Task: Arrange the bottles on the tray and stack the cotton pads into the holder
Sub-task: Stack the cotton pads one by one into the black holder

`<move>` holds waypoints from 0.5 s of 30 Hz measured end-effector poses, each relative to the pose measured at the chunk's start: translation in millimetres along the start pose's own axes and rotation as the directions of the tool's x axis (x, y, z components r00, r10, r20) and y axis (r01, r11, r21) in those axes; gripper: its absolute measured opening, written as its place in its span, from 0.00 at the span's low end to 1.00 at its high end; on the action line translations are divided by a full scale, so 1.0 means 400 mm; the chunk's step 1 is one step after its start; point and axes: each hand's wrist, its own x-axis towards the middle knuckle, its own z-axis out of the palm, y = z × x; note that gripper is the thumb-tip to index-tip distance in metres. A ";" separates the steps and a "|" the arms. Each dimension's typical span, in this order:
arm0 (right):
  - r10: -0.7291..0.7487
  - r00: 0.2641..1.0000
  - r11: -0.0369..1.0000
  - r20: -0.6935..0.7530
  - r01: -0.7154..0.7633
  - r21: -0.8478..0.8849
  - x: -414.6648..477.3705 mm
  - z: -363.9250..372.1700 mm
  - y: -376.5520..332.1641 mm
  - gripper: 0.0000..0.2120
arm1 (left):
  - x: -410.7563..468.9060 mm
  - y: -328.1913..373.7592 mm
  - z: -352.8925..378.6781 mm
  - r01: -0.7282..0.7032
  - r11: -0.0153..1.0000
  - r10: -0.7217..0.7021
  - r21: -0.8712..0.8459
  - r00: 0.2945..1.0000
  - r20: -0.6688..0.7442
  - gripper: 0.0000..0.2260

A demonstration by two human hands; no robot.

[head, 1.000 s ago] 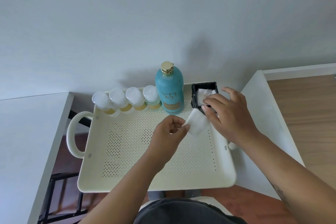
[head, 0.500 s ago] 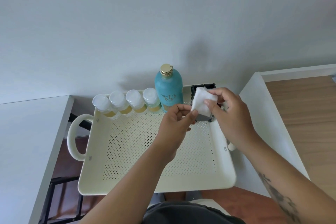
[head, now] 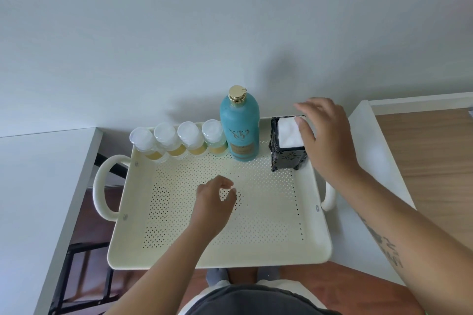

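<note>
A cream perforated tray (head: pixel 256 250) with looped handles is filling the middle of the frame, and the person's two bare hands are reaching over it. Along the tray's far edge, four small clear-capped bottles (head: pixel 176 142) holding yellowish liquid are standing in a row side by side, with a tall teal bottle (head: pixel 240 130) with a gold cap standing upright just to their right. Right of that, in the tray's upper right corner, a black ornate holder (head: pixel 288 158) is sitting with white cotton pads (head: pixel 289 134) showing at its open top. The right hand (head: pixel 330 135) is spreading wide over the holder's right side, its thumb resting on the right edge of the top pad and its fingers reaching past the holder's far corner; it is gripping nothing. The left hand (head: pixel 213 202) is hovering over the bare centre of the tray, well apart from the holder and the bottles, with its fingers curled loosely inward and nothing visible between them. White surfaces are flanking the tray at the left and right of the frame.
</note>
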 end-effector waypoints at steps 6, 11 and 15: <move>-0.317 0.945 0.930 0.079 0.326 -0.168 -0.078 0.022 0.004 0.13 | -0.015 -0.107 -0.012 0.012 0.951 0.010 0.308 0.997 -0.071 0.16; -0.252 0.945 0.914 0.207 0.303 -0.269 -0.090 0.030 0.009 0.14 | -0.010 -0.168 -0.023 0.005 0.877 0.003 0.481 1.000 -0.016 0.27; -0.235 0.938 0.897 0.255 0.310 -0.315 -0.091 0.042 0.012 0.16 | -0.006 -0.201 -0.019 -0.019 0.839 -0.004 0.543 0.999 0.040 0.32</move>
